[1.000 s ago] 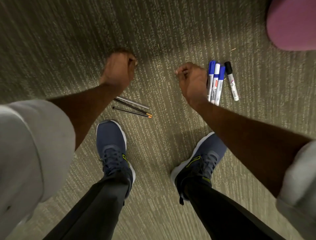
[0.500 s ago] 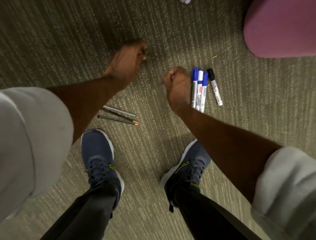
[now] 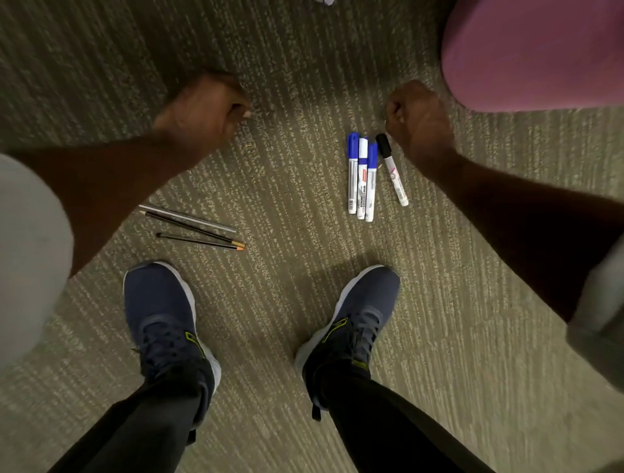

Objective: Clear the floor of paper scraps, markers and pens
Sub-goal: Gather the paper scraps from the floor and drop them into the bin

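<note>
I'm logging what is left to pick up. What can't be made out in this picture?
- Right hand: curled shut, contents hidden by its own back.
- Left hand: blurred, fingers unclear.
- White scrap: cut off by the top edge.
- Marker labels: too small to read fully.

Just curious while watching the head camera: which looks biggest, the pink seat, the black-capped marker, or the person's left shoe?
Largest to smallest:
1. pink seat, though cut off by the frame
2. left shoe
3. black-capped marker
All rest on the carpet, so camera nearness hardly changes this order.
</note>
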The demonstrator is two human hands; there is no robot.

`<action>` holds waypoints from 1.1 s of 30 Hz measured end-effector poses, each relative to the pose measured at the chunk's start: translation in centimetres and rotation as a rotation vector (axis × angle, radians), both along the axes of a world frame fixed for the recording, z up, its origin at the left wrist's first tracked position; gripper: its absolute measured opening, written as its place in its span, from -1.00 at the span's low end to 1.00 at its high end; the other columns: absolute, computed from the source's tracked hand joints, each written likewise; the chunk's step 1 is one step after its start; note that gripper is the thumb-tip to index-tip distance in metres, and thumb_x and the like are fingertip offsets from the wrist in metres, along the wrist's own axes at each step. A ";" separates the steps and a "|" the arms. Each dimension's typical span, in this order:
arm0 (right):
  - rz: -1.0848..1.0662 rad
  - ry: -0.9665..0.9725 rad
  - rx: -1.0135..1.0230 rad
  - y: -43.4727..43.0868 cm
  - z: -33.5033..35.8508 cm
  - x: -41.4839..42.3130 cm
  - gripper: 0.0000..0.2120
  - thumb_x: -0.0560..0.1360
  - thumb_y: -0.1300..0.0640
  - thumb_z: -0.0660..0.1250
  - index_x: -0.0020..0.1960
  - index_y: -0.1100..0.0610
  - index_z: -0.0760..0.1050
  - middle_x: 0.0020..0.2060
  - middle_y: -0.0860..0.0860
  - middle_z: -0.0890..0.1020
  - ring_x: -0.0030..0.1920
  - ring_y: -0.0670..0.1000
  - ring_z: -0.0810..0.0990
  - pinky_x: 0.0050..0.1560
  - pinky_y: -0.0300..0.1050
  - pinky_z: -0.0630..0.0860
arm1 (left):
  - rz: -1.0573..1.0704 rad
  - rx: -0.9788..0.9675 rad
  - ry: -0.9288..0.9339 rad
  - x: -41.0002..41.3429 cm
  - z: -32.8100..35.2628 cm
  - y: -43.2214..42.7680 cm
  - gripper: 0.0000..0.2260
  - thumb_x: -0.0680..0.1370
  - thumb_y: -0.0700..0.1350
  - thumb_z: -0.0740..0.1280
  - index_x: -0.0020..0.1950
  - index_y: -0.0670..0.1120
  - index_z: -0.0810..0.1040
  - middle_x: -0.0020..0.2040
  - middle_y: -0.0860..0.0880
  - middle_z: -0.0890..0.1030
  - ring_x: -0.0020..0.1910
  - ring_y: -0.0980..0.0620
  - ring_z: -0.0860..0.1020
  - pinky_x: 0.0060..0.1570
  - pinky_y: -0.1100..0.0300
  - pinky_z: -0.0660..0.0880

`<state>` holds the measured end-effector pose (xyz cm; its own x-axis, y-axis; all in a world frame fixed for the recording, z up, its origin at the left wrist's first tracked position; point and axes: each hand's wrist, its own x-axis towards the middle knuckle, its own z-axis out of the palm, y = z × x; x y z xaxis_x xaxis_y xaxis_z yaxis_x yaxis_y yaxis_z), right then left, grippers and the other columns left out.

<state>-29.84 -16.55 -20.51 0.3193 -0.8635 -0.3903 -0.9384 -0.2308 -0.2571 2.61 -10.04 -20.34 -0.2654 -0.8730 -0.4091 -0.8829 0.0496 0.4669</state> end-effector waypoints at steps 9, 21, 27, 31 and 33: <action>0.049 -0.063 0.012 -0.4 -0.1 -0.1 -0.82 0.51 0.19 0.21 0.05 0.16 0.53 -0.01 0.18 0.63 0.00 0.21 0.58 0.04 0.08 0.50 | 0.025 -0.021 0.053 0.0 0.0 1.1 -0.75 0.67 -0.08 0.20 0.10 -0.16 0.64 0.11 -0.13 0.59 -0.01 -0.09 0.58 0.01 0.04 0.49; -0.276 -0.379 0.055 4.3 -1.2 6.7 -0.80 0.53 0.23 0.23 0.13 0.19 0.50 -0.15 0.04 0.58 -0.16 0.00 0.55 -0.10 -0.02 0.55 | 0.634 -0.029 0.195 -2.5 -1.3 7.7 -0.84 0.59 -0.16 0.35 0.15 -0.10 0.63 0.01 -0.05 0.69 -0.07 0.10 0.62 -0.11 0.25 0.61; -0.249 -0.435 0.096 8.7 -1.7 11.2 -0.85 0.57 0.19 0.25 0.13 0.17 0.44 -0.17 0.04 0.61 -0.17 0.07 0.60 -0.11 -0.01 0.54 | 0.517 -0.021 0.111 -2.5 -2.0 6.8 -0.85 0.62 -0.11 0.32 0.13 -0.07 0.63 -0.07 -0.01 0.63 -0.16 0.15 0.52 -0.36 0.48 0.32; -0.307 -0.462 0.074 8.4 -1.6 12.0 -0.80 0.58 0.16 0.25 0.19 0.17 0.44 -0.15 0.05 0.63 -0.15 0.08 0.62 -0.07 0.06 0.58 | 0.243 -0.094 0.036 -1.9 -1.8 6.2 -0.80 0.66 -0.10 0.24 0.01 -0.10 0.65 -0.12 -0.06 0.55 -0.18 0.08 0.43 -0.26 0.25 0.32; -0.340 -0.469 0.037 6.1 -1.4 11.7 -0.76 0.58 0.17 0.26 0.23 0.20 0.44 -0.13 0.07 0.63 -0.13 0.08 0.61 -0.03 0.08 0.59 | 0.194 -0.100 0.074 -1.4 -2.2 5.6 -0.76 0.67 -0.09 0.19 -0.06 -0.11 0.61 -0.16 -0.04 0.47 -0.18 0.04 0.43 -0.21 0.13 0.41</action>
<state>-18.15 -10.42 -21.91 0.1722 -0.9365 -0.3056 -0.7418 0.0809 -0.6658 1.22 -4.48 -22.50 -0.1150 -0.9459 -0.3034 -0.8439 -0.0681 0.5321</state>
